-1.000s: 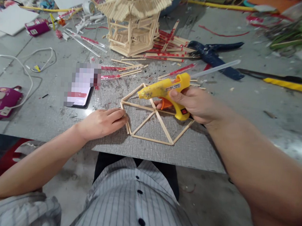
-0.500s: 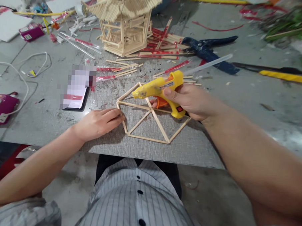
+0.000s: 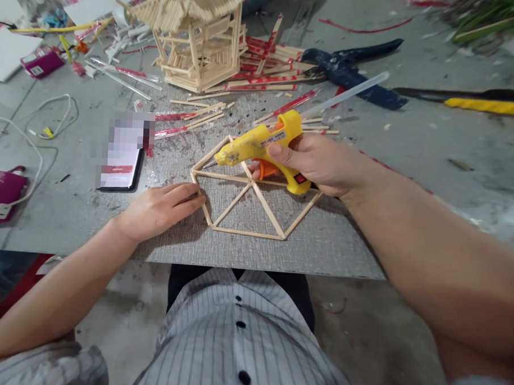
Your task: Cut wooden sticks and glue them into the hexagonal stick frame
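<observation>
A yellow hot glue gun (image 3: 259, 144) with an orange trigger is in my right hand (image 3: 313, 161), a clear glue stick (image 3: 344, 94) jutting from its back. Its nozzle points left and down, close to the left corner of a flat hexagonal frame of wooden sticks (image 3: 249, 233) with crossing spokes. Whether the tip touches the wood I cannot tell. The fingers of my left hand (image 3: 162, 208) are closed on the frame's left side stick, near that corner. The gun and my right hand cover part of the frame's far right side.
Beyond the frame stands a stick-built pavilion model (image 3: 199, 48). Loose sticks and red wrappers (image 3: 271, 62), dark blue cutters (image 3: 356, 72) and a yellow-handled tool (image 3: 486, 106) lie behind. A phone (image 3: 122, 155), white cable (image 3: 39, 149) and purple plug blocks (image 3: 5, 193) are on the left.
The view has shifted slightly, so the table things appear a little farther left and up. The glue gun's nozzle has stayed near the frame's left corner, and both hands keep their holds.
</observation>
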`<act>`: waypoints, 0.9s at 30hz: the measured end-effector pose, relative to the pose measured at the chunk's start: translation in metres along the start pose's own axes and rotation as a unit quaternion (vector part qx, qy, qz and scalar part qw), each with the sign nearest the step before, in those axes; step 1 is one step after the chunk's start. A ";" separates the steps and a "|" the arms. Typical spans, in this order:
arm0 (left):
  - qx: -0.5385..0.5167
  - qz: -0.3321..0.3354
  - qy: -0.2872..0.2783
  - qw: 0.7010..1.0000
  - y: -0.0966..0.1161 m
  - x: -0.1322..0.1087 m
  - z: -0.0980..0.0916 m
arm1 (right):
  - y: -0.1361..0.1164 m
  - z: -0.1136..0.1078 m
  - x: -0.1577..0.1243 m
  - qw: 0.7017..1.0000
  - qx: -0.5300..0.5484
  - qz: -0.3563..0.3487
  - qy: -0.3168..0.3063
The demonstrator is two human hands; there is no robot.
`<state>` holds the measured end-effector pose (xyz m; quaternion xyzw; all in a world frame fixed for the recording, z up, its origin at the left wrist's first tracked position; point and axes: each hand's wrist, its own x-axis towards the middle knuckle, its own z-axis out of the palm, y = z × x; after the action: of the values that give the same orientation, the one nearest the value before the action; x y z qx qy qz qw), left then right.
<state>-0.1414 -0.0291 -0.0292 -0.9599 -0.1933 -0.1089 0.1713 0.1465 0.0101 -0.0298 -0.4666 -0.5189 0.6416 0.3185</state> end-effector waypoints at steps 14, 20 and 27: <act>-0.047 -0.015 0.022 0.999 0.000 -0.004 0.005 | -0.002 0.002 -0.001 0.999 0.035 0.007 0.004; -0.044 -0.001 0.035 0.998 0.000 -0.001 0.004 | 0.001 0.000 0.001 1.000 0.025 -0.004 0.000; -0.048 -0.005 0.028 0.998 0.000 -0.003 0.007 | -0.005 0.003 -0.002 0.999 0.025 0.031 0.019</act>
<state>-0.1430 -0.0272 -0.0362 -0.9626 -0.1879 -0.1456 0.1300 0.1436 0.0088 -0.0247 -0.4861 -0.4819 0.6549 0.3202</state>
